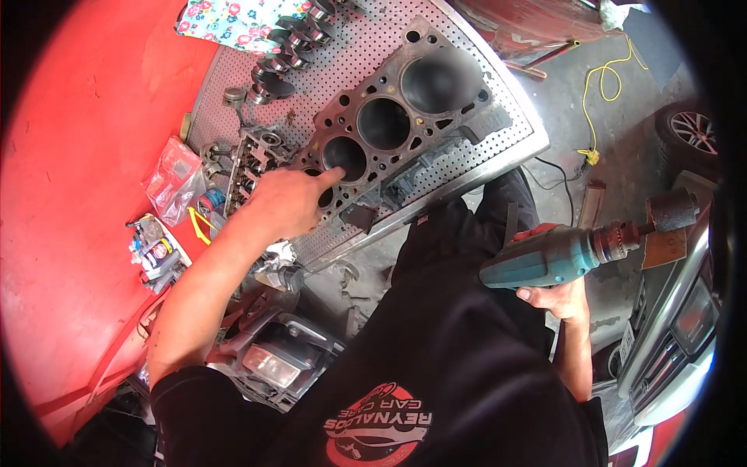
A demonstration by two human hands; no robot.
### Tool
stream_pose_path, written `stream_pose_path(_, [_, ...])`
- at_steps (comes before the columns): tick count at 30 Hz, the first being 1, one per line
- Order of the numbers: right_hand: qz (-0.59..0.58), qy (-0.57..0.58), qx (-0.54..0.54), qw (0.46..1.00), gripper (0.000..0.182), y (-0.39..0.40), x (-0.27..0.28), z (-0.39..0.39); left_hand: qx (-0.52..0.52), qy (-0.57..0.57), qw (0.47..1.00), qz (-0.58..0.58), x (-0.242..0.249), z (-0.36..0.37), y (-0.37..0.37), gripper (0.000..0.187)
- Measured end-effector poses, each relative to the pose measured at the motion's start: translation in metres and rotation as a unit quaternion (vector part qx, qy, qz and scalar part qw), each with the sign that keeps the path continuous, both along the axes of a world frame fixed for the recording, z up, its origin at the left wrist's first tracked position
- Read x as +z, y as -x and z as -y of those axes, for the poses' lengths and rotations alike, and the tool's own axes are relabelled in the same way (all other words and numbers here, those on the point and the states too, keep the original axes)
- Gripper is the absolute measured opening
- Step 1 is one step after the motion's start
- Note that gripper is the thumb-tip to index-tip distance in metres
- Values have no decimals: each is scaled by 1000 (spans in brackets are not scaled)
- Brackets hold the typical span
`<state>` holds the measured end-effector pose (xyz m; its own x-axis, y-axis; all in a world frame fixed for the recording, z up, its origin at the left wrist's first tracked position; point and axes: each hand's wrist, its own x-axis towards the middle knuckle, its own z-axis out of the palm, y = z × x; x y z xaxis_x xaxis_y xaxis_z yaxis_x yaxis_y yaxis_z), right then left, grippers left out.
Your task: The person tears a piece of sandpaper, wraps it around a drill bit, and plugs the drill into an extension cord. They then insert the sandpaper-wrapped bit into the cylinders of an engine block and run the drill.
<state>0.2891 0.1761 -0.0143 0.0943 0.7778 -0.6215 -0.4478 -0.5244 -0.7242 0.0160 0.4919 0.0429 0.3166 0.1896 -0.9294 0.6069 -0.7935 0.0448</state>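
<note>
A bare engine block (428, 128) lies slanted on a perforated metal table (226, 93), its round bores facing up. My left hand (284, 201) rests over the near-left end of the block, partly covering the end bore. Its index finger stretches out to the rim of the neighbouring bore (344, 158); the other fingers are partly hidden. In my right hand (556, 300) is a teal power drill (541, 261), held off to the right, apart from the block. A dark cylindrical drum attachment (673, 210) is fitted in its chuck (615, 241).
A crankshaft (292, 47) and a floral cloth (233, 27) lie at the table's back. A cylinder head (249, 167) sits left of the block. A yellow cord (591, 101) crosses the floor. A car front (677, 335) stands close at right, a loose headlight (272, 362) below.
</note>
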Motion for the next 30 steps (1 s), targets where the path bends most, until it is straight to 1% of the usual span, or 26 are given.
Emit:
stream_pose_path(2, [-7, 8, -2, 1000, 88, 3, 2, 1, -53, -22, 998, -34, -11, -2, -1, 69])
stream_pose_path(5, [-11, 17, 7, 1000, 88, 5, 2, 0, -93, -13, 996, -7, -20, -9, 11, 75])
stream_pose_path(10, [0, 16, 24, 1000, 87, 8, 3, 1, -93, -12, 995, 18, -3, -13, 15, 75])
stream_pose_path(14, [-4, 26, 15, 1000, 86, 10, 2, 3, -83, -5, 996, 28, 4, -14, 11, 76])
stream_pose_path(17, [-3, 32, 18, 999, 87, 10, 2, 1, -117, -22, 992, 51, 0, -17, 17, 67])
stream_pose_path(20, [-3, 31, 22, 999, 90, 9, 0, -1, -198, -69, 977, 39, -12, -21, 16, 67])
stream_pose_path(23, [-10, 34, 21, 999, 90, 8, -2, -5, -180, -41, 983, 1, -24, -24, 12, 65])
stream_pose_path(26, [-1, 37, 34, 999, 90, 5, -2, -6, -183, -26, 981, 61, -14, -25, 16, 67])
stream_pose_path(29, [20, 29, 52, 998, 90, 3, -7, -7, -138, -6, 988, 70, -2, -26, 21, 67])
stream_pose_path(30, [20, 35, 53, 998, 90, 3, -7, -7, -150, -11, 985, 88, 0, -26, 24, 69])
